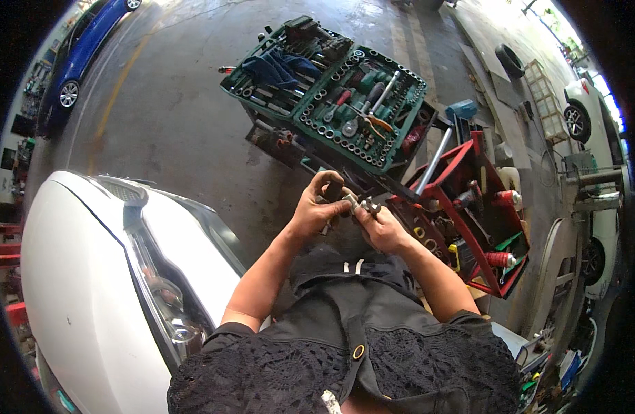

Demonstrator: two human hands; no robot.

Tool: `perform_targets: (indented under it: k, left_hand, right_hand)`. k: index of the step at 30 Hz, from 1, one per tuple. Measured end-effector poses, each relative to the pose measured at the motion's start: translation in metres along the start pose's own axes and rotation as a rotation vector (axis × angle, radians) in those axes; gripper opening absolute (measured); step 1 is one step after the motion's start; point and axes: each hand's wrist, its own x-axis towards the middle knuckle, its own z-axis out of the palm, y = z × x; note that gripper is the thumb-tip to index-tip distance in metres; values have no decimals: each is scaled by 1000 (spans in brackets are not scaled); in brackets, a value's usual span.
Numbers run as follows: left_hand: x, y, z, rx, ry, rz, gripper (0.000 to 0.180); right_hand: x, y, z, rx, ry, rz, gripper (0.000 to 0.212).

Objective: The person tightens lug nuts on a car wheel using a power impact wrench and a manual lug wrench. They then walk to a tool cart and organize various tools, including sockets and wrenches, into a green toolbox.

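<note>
Both my hands are raised in front of my body, close together. My left hand point(313, 211) is closed around a dark, narrow piece point(333, 190), too small to name. Its thumb meets a small silvery metal piece point(352, 201) between the two hands. My right hand point(384, 230) is closed on shiny, knobby metal parts point(371, 205) that look like sockets or fittings; their exact kind is unclear. Just beyond lies a green tool case point(298, 123), opened flat, with sockets, ratchets, screwdrivers and orange-handled pliers point(379, 123). A dark blue cloth point(279, 69) rests over its far-left part.
A white car's front point(83, 255) stands close on my left. To the right, a red tool cart point(462, 207) holds loose tools and red-and-white cans; a metal bar point(435, 161) slants beside it. Farther off are a blue car point(90, 52) and a tyre point(509, 61).
</note>
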Motion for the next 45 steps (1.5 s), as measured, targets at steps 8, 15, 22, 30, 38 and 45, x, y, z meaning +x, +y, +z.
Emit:
perform_targets:
  k: [8,15,22,30,38,45]
  left_hand:
    - [48,18,-21,-28,216,22,38]
    - [123,61,-75,588,560,163,37]
    - [209,24,-117,1042,585,183,37]
    - [266,17,-152,1282,330,192,37]
    - [269,31,-158,1333,51,223,35]
    - [274,31,-169,1542,-63,424,39]
  right_hand:
    - [78,4,-29,-182,-97,-166,45]
    - [131,13,-107,-118,-124,-106,45]
    - [139,42,-157,165,178,11,35]
    - [133,66,-149,200,532,134,37]
    - [134,48,-109,266,762,190,34]
    - [155,22,-104,357,807,172,33]
